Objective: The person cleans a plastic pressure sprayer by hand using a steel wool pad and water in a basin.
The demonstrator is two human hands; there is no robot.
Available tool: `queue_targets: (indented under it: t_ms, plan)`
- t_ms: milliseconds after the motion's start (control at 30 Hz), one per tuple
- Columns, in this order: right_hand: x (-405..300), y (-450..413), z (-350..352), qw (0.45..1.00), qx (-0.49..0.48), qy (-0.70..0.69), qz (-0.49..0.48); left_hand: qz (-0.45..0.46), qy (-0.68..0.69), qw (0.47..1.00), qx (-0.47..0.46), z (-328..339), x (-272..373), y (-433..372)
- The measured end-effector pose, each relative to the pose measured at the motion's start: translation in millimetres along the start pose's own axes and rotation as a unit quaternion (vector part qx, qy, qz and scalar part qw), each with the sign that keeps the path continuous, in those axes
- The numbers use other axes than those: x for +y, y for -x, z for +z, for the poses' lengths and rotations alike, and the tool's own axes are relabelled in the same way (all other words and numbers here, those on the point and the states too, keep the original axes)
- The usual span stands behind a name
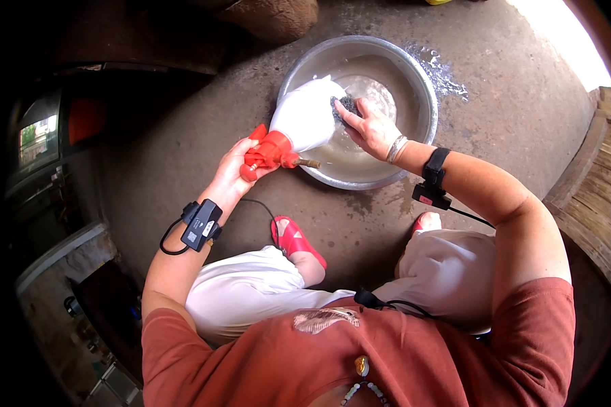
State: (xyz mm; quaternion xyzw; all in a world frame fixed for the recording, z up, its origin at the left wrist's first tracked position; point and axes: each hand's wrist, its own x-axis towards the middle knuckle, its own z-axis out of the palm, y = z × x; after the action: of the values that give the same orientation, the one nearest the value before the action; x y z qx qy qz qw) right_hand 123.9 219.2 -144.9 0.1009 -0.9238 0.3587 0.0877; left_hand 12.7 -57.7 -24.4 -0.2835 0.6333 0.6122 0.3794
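My left hand (239, 165) grips the red pump head (272, 150) of a white plastic pressure spray bottle (305, 114). The bottle lies tilted over the near left rim of a metal basin (422, 76), its base end inside. A brownish nozzle (308, 163) sticks out from the red head towards the right. With my right hand (374, 127) I press a dark scouring pad (345, 109) against the bottle's side, near its base. Shallow, cloudy water (371, 94) stands in the basin.
The basin sits on a concrete floor (366, 213), with a wet splash (440, 76) at its right. A large brown rounded vessel (275, 18) stands beyond it. Weathered wooden boards (590, 188) edge the right side. My red sandals (298, 239) are just below the basin.
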Motion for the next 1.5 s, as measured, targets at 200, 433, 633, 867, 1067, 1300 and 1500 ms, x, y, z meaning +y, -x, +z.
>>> queue_targets:
  t_ms: [200,433,633,867,1067,1300,1500]
  plan:
    - [-4,-2,-17,0.997,0.014,-0.079,0.011,0.022,-0.024,0.999,-0.012,13,4,11]
    - [-40,3,-6,0.983,0.060,-0.163,0.057,-0.044,-0.004,0.993,-0.112,6,3,9]
    - [-23,-24,-19,0.990,0.046,-0.131,0.017,0.032,-0.090,0.987,-0.131,25,1,18]
    - [-20,-71,-5,0.996,0.063,-0.057,-0.029,0.105,-0.248,0.957,-0.110,44,-2,24]
    - [-12,-15,-18,0.981,-0.016,-0.189,0.043,0.035,-0.140,0.986,-0.086,11,5,14]
    - [-12,-13,-17,0.982,0.026,-0.183,0.046,0.008,-0.087,0.992,-0.097,12,8,9]
    - [-17,-52,-15,0.994,0.049,-0.082,-0.050,0.035,-0.192,0.978,-0.075,23,4,20]
